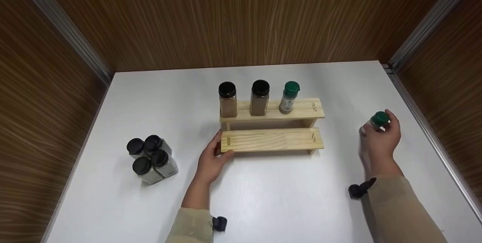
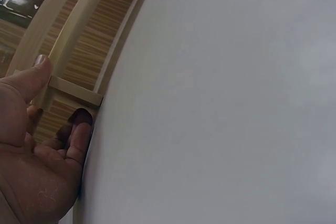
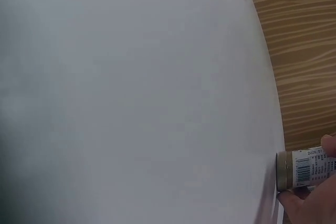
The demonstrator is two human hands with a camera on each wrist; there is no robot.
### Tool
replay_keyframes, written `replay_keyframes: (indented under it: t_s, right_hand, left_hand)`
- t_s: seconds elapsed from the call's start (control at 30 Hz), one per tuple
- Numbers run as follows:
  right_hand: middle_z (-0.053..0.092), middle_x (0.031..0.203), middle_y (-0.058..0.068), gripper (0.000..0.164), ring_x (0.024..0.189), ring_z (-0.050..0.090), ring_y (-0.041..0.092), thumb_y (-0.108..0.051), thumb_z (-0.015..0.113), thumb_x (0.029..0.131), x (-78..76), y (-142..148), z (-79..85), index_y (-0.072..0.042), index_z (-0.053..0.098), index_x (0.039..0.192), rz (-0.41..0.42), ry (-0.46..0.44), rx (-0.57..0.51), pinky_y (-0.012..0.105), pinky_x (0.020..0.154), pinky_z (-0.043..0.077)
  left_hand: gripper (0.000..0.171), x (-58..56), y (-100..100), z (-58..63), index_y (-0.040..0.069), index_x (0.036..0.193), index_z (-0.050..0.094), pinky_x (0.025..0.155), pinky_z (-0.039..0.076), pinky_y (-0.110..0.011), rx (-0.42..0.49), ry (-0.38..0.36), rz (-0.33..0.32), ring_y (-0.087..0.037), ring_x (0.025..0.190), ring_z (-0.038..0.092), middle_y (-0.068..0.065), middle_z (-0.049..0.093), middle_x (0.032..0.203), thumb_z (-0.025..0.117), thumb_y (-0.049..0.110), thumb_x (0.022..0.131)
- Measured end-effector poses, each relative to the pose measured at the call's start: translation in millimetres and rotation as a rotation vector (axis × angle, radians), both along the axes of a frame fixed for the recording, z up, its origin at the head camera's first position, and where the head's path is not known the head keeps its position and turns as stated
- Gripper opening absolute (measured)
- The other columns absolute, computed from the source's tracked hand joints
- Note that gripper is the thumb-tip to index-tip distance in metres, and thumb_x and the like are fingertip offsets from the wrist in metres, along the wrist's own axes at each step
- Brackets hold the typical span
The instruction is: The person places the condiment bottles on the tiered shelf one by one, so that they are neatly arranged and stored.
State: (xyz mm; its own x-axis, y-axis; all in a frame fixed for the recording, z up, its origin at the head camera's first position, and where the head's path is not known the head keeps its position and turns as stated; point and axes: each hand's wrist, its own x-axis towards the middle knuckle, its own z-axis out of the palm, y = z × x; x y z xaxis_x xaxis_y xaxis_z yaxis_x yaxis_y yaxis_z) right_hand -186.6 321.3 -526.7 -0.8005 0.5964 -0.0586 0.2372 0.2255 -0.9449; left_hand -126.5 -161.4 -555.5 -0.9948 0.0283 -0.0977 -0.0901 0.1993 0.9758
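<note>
A two-tier wooden spice rack (image 1: 271,140) stands mid-table. My left hand (image 1: 211,162) grips the left end of its lower shelf, thumb at the front edge and fingers behind the end. In the left wrist view, that hand (image 2: 39,171) is by the rack's side frame (image 2: 76,90). On the upper shelf stand two black-capped spice jars with brown contents (image 1: 228,105) (image 1: 259,103) and a smaller green-capped spice jar (image 1: 287,103). Far to the right, my right hand (image 1: 385,143) holds another green-capped spice jar (image 1: 379,118); its printed label (image 3: 312,169) shows in the right wrist view.
Several black-capped jars (image 1: 165,167) stand in a tight cluster on the white table (image 1: 263,197), left of the rack. Wood-grain panels (image 1: 244,17) rise at the back and both sides. A small black device (image 1: 219,223) sits at each sleeve cuff.
</note>
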Motion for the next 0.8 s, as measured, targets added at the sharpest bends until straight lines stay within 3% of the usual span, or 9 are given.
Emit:
replay_keyframes:
  t_s: [0.13,0.47,0.63,0.8]
  right_hand:
    - [0.038,0.164,0.012,0.078,0.147,0.044,0.028,0.001,0.068,0.099,0.9,-4.8,1.0,-0.020,0.035,0.166,0.013,0.016,0.042,0.036,0.113,0.045]
    - [0.045,0.158,0.011,0.080,0.140,0.050,0.028,0.001,0.072,0.097,0.4,-22.0,15.2,-0.023,0.037,0.165,0.062,0.064,0.124,0.032,0.113,0.045]
    - [0.054,0.153,0.018,0.080,0.137,0.057,0.028,0.000,0.075,0.096,0.8,-29.8,25.6,-0.023,0.038,0.163,0.089,0.106,0.078,0.032,0.107,0.050]
    - [0.062,0.147,0.019,0.076,0.126,0.064,0.020,0.001,0.079,0.093,1.9,-39.8,35.2,-0.023,0.045,0.157,0.104,0.148,0.040,0.032,0.102,0.053]
  left_hand:
    - [0.085,-0.6,0.1,0.8,0.013,0.167,0.034,0.106,0.047,-0.049,0.000,0.000,0.006,-0.030,0.121,0.059,-0.018,0.061,0.139,0.080,0.027,0.097]
    - [0.083,0.0,-1.1,-2.0,0.011,0.166,0.035,0.103,0.048,-0.047,0.005,0.037,0.000,-0.031,0.121,0.060,-0.020,0.061,0.141,0.080,0.024,0.098]
    - [0.082,0.3,-0.1,-2.2,0.013,0.166,0.036,0.102,0.048,-0.046,0.005,0.025,0.007,-0.031,0.121,0.060,-0.019,0.061,0.141,0.080,0.021,0.098]
    - [0.081,0.6,0.1,-1.8,0.012,0.167,0.035,0.103,0.048,-0.047,-0.003,0.022,0.002,-0.031,0.122,0.060,-0.019,0.061,0.142,0.079,0.019,0.098]
